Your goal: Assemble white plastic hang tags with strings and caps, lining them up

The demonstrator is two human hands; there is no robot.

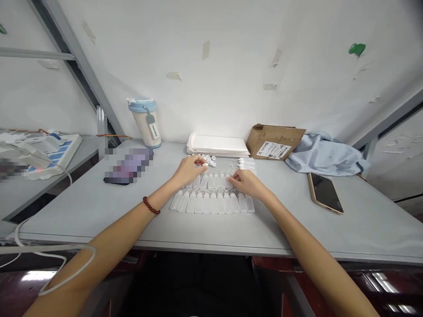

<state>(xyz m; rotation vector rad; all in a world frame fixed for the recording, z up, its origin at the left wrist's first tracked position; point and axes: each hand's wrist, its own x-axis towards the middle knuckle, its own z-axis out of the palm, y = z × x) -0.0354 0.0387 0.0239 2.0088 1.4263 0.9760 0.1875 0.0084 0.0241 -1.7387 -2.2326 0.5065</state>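
Note:
My left hand point(191, 169) is at a small pile of white caps point(209, 160), its thumb and fingers pinched around what looks like one cap. With thumb and fingertips, my right hand point(247, 181) holds a small translucent plastic bottle point(228, 181) at the right end of the back row. Several similar bottles point(214, 181) lie in that row between the hands. Nearer the desk edge is a front row of translucent bottles point(211, 203), with thin white loops at their necks. A few more bottles point(246, 164) lie sideways beyond my right hand.
A stack of white sheets or trays point(218, 145) and an open cardboard box point(272, 143) stand against the wall. A lidded cup point(147, 125) is back left, near a blurred purple item point(130, 165). Right lie a blue cloth point(325, 152) and a phone point(325, 193). A white cable point(66, 251) crosses my left forearm.

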